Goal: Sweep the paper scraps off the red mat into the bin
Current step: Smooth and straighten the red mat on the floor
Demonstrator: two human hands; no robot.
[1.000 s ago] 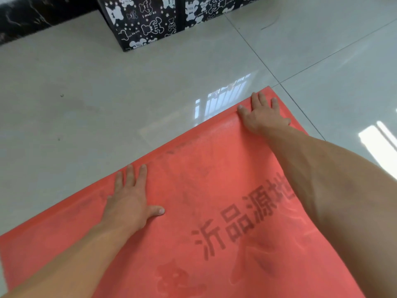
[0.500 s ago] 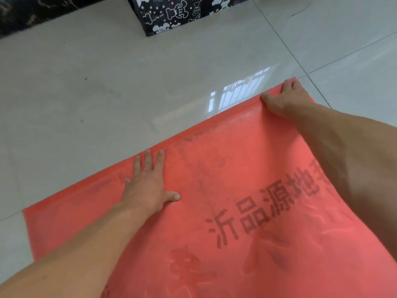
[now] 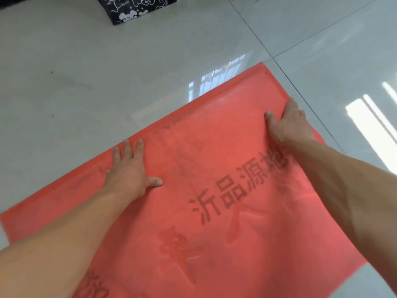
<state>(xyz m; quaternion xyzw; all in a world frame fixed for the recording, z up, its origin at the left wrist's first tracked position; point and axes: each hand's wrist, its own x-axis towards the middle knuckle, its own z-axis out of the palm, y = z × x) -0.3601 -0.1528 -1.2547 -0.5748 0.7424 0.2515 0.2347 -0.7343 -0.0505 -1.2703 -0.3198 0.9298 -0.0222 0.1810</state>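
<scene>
The red mat (image 3: 214,151) with dark printed characters lies on the pale tile floor and fills the lower part of the head view. My left hand (image 3: 129,171) presses flat on it, palm down and fingers spread, just inside its far edge. My right hand (image 3: 289,123) is at the mat's right edge below the far corner, with the thumb on top and the fingers curled over the edge. No paper scraps and no bin are in view.
A black box with a white bear print (image 3: 137,9) stands on the floor at the top, beyond the mat. Glossy tiles (image 3: 86,72) with dark grout lines surround the mat, with bright window reflections on the right.
My right hand has slid from the mat's far right corner down along the right edge and curled over it. My left hand stays flat near the far edge. The view has shifted.
</scene>
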